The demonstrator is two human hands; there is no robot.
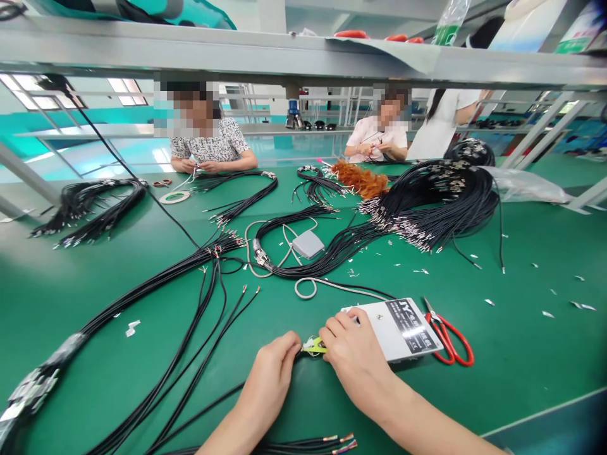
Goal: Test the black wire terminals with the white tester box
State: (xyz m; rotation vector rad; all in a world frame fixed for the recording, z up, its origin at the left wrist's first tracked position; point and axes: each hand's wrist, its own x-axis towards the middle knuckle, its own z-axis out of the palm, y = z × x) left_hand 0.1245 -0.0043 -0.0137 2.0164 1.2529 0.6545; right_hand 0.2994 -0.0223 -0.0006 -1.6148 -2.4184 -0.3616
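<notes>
A black cable runs across the green table to my left hand, whose fingers are pinched around its end. Just to the right, my right hand grips a small yellow-green tool, its tip touching the cable end between the two hands. Behind my right hand lies a white box with a black label, partly covered by the fingers. Red-handled scissors rest against the right side of the box.
Black cable bundles lie at left, with a large coiled pile at back right. A grey pad sits mid-table among grey cords. Cable ends are near the front edge. A metal shelf crosses overhead; people work opposite.
</notes>
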